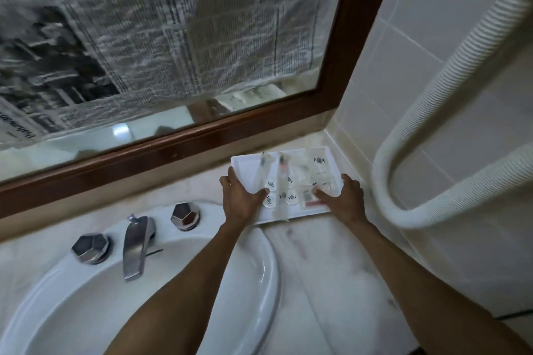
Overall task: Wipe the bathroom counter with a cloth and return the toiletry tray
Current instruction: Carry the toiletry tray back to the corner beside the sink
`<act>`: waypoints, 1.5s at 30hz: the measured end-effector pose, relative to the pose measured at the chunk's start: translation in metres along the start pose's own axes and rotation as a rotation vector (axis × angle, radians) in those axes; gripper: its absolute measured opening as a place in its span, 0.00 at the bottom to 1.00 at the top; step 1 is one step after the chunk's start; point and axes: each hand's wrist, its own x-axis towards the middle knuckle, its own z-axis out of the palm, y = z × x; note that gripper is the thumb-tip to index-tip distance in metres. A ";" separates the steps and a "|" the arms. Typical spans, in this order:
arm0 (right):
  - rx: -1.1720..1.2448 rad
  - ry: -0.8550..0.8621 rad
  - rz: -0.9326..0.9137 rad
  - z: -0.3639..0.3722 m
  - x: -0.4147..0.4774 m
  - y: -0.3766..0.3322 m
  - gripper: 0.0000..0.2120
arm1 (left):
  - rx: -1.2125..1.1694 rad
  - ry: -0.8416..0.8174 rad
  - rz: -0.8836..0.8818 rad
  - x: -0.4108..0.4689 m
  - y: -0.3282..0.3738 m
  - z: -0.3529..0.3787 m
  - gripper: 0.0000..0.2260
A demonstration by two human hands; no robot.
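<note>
A white rectangular toiletry tray [245, 163] sits on the pale marble counter [326, 277] in the back right corner, below the mirror. It carries several small clear bottles and wrapped sachets [284, 184]. My left hand [238, 197] grips the tray's left edge, thumb over the rim. My right hand [344, 199] grips its right front corner, fingers resting on the contents. No cloth is in view.
A white round sink [259, 274] with a chrome tap [135, 248] and two faceted knobs lies to the left. A wood-framed mirror [343, 52] covered in newspaper stands behind. A white ribbed hose [432, 112] loops along the tiled right wall.
</note>
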 end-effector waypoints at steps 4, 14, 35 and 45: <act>-0.031 -0.011 0.021 0.003 0.021 0.001 0.51 | 0.031 -0.012 -0.030 0.016 0.007 0.016 0.50; 0.067 0.017 -0.071 -0.004 0.034 0.014 0.49 | 0.086 -0.100 -0.035 0.024 0.003 0.025 0.46; 0.163 0.101 -0.233 -0.001 0.031 0.036 0.52 | 0.334 -0.273 -0.094 -0.007 0.014 0.030 0.66; 0.285 0.153 -0.325 -0.006 0.042 0.026 0.36 | 0.322 -0.262 -0.133 -0.010 0.035 0.045 0.65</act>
